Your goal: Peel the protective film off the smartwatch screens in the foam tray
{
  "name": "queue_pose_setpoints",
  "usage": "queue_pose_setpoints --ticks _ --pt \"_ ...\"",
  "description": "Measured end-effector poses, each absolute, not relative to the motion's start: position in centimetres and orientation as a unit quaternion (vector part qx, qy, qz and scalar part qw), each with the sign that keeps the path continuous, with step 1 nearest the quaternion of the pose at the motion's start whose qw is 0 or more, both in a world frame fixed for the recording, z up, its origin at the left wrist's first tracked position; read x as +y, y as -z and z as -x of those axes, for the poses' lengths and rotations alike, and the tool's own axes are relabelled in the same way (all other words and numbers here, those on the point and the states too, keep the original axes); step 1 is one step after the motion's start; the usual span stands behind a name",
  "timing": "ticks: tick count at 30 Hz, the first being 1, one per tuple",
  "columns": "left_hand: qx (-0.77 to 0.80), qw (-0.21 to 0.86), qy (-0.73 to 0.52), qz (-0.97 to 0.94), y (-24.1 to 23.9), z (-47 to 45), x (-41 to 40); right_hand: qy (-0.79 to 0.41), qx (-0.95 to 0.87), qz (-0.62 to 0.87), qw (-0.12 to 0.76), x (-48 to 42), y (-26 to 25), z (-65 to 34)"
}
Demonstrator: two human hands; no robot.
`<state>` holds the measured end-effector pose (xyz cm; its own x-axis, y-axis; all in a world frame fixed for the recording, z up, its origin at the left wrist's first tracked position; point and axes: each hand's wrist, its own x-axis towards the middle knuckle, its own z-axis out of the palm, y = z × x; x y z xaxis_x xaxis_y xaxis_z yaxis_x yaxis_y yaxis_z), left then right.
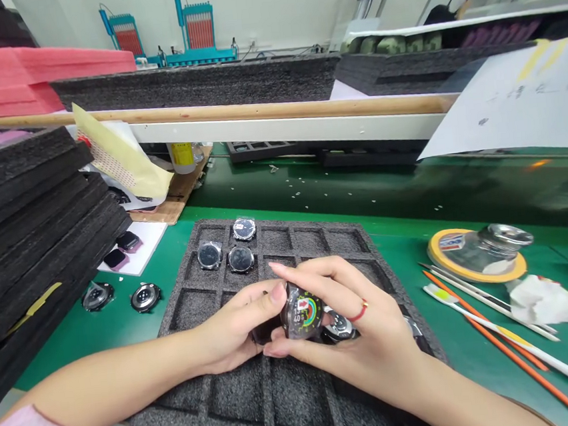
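Note:
Between my two hands is a round smartwatch face [302,315] with a lit, colourful dial and a small red-arrow sticker. The thumb of my left hand [234,325] presses its left edge, and a dark piece [263,334] shows below that thumb, mostly hidden. My right hand [359,319], with a red ring, grips the same watch between fingers and thumb. Below them lies a black foam tray [241,398] with square pockets. A silver-rimmed watch [339,328] sits behind my right fingers, partly covered. Three more round watches, one a black watch [241,259], rest in the tray's far left pockets.
Two round watch bodies, one a face-down watch [145,297], lie left of the tray by stacked black foam [28,217]. At right are a yellow-rimmed tape roll [476,255] with a metal-capped glass bottle, a toothbrush [527,333] and thin sticks. A shelf edge [275,117] crosses behind.

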<state>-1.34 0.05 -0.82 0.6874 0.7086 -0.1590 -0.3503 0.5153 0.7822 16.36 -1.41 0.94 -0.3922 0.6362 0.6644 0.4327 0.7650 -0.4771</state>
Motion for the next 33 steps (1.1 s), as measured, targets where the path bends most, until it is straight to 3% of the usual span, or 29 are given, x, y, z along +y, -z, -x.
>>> queue_pose_setpoints --ticks 13,24,29,33 --pt "0.272 0.822 -0.384 -0.321 0.4 1.5 0.2 -0.084 -0.825 0.322 0.458 -0.7 -1.7 -16.8" --pt "0.341 0.778 -0.439 -0.293 0.0 1.4 0.7 -0.008 -0.834 0.389 0.390 1.5 -2.6 -20.5" --pt "0.386 0.779 -0.393 -0.300 -0.1 1.2 0.6 -0.096 -0.711 0.569 0.402 4.1 -0.4 -25.3" --pt "0.390 0.777 -0.379 -0.317 -0.2 1.0 0.3 -0.161 -0.663 0.610 0.402 6.0 2.4 -27.7"
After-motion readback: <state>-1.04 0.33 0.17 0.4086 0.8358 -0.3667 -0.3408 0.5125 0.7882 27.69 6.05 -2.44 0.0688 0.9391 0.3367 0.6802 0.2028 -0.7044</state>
